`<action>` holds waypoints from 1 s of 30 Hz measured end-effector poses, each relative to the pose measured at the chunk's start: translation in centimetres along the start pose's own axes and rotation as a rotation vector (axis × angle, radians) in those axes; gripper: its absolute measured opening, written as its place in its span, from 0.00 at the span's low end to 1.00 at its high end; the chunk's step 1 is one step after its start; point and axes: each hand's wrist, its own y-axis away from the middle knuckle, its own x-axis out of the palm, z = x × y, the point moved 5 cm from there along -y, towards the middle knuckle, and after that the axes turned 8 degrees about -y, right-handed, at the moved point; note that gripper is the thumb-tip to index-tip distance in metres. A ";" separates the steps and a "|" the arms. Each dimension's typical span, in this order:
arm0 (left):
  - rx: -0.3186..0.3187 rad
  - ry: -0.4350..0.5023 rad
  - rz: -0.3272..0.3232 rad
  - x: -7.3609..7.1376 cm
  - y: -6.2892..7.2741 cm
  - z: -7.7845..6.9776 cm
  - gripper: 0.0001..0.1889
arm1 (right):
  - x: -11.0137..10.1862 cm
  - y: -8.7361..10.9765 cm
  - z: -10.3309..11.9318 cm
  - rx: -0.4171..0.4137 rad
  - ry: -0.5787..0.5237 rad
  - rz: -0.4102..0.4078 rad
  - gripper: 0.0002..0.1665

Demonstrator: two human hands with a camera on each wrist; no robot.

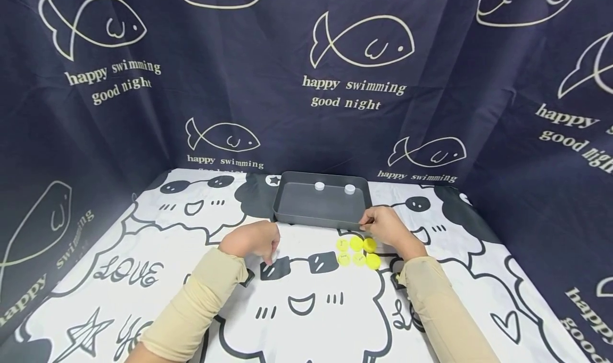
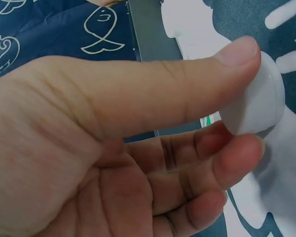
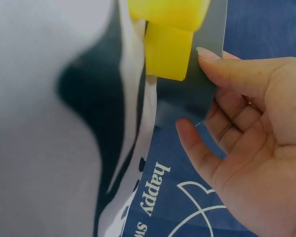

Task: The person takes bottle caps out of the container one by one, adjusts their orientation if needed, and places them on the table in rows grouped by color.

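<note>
My left hand (image 1: 253, 239) pinches a small, thick white round disc (image 2: 264, 101) between thumb and fingertips, low over the printed tablecloth at a drawn sunglass lens. In the head view the fingers mostly hide that disc. At the dark grey tray (image 1: 311, 220), my right hand (image 1: 385, 224) holds the near right corner, the thumb on its front wall in the right wrist view and the other fingers round the side. Two white discs lie inside the tray, a left one (image 1: 319, 186) and a right one (image 1: 350, 189), toward its back.
Several yellow discs (image 1: 359, 259) lie in two short rows on the cloth, just in front of the tray near my right hand. The white cloth (image 1: 311, 331) carries black cartoon drawings. A dark blue curtain (image 1: 273, 59) with fish prints stands behind the tray and along both sides.
</note>
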 end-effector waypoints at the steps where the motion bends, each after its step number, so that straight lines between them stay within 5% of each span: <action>1: 0.000 0.004 -0.002 0.0 0.0 0.0 0.16 | 0.0 0.0 0.0 0.003 0.000 0.000 0.07; 30: 0.043 0.073 -0.023 0.2 -0.3 0.1 0.15 | -0.1 0.0 0.2 -0.017 -0.010 -0.002 0.07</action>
